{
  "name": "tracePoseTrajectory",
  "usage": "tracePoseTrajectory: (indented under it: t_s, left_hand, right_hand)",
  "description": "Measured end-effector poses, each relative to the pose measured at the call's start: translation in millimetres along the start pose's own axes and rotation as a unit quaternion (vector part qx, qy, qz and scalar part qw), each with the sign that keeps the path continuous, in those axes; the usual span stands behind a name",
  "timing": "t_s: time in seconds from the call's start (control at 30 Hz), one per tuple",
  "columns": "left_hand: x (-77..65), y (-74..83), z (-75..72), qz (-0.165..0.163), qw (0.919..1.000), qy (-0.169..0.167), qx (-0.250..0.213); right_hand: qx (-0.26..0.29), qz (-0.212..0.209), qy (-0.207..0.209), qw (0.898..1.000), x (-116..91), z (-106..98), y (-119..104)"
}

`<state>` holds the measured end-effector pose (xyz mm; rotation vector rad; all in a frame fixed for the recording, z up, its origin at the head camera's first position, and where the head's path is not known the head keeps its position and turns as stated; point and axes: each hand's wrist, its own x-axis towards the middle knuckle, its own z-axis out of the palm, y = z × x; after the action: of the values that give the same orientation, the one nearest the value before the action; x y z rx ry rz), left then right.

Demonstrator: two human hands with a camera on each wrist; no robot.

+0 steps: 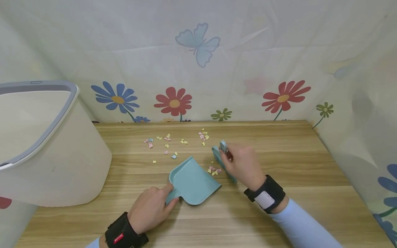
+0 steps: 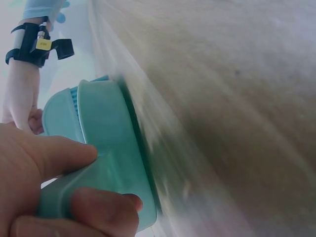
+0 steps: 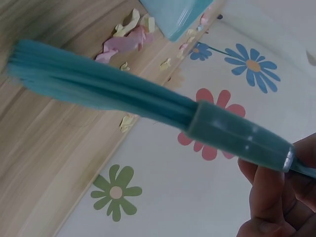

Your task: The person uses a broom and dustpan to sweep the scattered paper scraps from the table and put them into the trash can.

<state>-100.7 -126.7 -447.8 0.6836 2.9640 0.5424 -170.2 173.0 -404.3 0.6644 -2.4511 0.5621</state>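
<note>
Head view gives the whole layout: left hand (image 1: 152, 208) closed round the handle of a blue-green dustpan (image 1: 195, 182) on the wooden table (image 1: 285, 213), right hand (image 1: 243, 165) pinching the handle of a matching brush (image 1: 221, 159). Paper scraps (image 1: 214, 170), pink and yellow, lie clumped between pan mouth and brush; others scattered further back. Only this view takes in the white bin (image 1: 71, 155) at left. Left wrist view adds the grip from close by: fingers on both sides of the pan handle, bristles just beyond the pan; also a yellow label (image 2: 43, 44) on the right wristband. Right wrist view alone shows the bristles full length, blurred at the tip, and curled fingers at the handle end; whether bristles touch the table, cannot tell.
</note>
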Motion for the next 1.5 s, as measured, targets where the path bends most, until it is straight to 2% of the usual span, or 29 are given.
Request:
tracePoseTrajectory:
  t_s: [0.2,0.33,0.4,0.5,0.6,0.67,0.77,0.87,0.97,1.13,1.33,1.5]
  left_hand:
    - [0.1,0.6,-3.6,-0.003,0.9998,0.009,0.020]
    - [0.2,0.4,-4.2,-0.008,0.9997,0.010,0.020]
    - [0.3,0.1,-4.1,-0.010,0.9998,0.009,0.016]
    - [0.3,-0.3,-4.0,-0.012,0.9998,0.007,0.016]
    - [0.0,-0.7,-3.3,-0.012,0.9998,0.005,0.014]
    - [-0.1,-1.0,-2.7,-0.012,0.9998,0.005,0.015]
    - [-0.2,-1.3,-2.2,-0.009,0.9998,0.005,0.015]
    - [-0.3,-1.1,-2.1,-0.006,0.9999,0.008,0.014]
    - [-0.5,-0.5,-2.3,-0.006,0.9999,0.007,0.011]
    - [-0.5,0.0,-2.2,-0.010,0.9999,0.002,0.005]
    - [0.5,-0.3,-2.0,-0.012,0.9999,0.001,0.009]
    - [0.9,-1.1,-1.6,-0.012,0.9999,-0.001,0.009]
  right_hand:
    - [0.000,-0.010,-0.002,1.000,-0.6,4.0,-10.8]
    - [0.019,-0.019,-0.006,1.000,-1.0,3.9,-17.7]
    - [0.046,-0.015,-0.008,0.999,-1.3,3.0,-19.0]
    - [0.111,0.013,0.001,0.994,-1.1,1.4,-17.0]
    - [0.169,0.036,0.028,0.984,0.1,0.0,-11.1]
    - [0.180,0.038,0.051,0.982,1.3,-0.4,-5.8]
    - [0.160,0.027,0.076,0.984,4.1,0.3,3.2]
    - [0.115,0.014,0.080,0.990,8.3,2.4,11.8]
    - [0.068,0.006,0.064,0.996,12.5,7.0,18.9]
    - [0.029,-0.009,0.023,0.999,16.2,17.3,28.1]
    - [0.019,-0.030,-0.028,0.999,13.9,20.2,29.2]
    - [0.057,-0.039,-0.064,0.996,10.8,3.2,27.1]
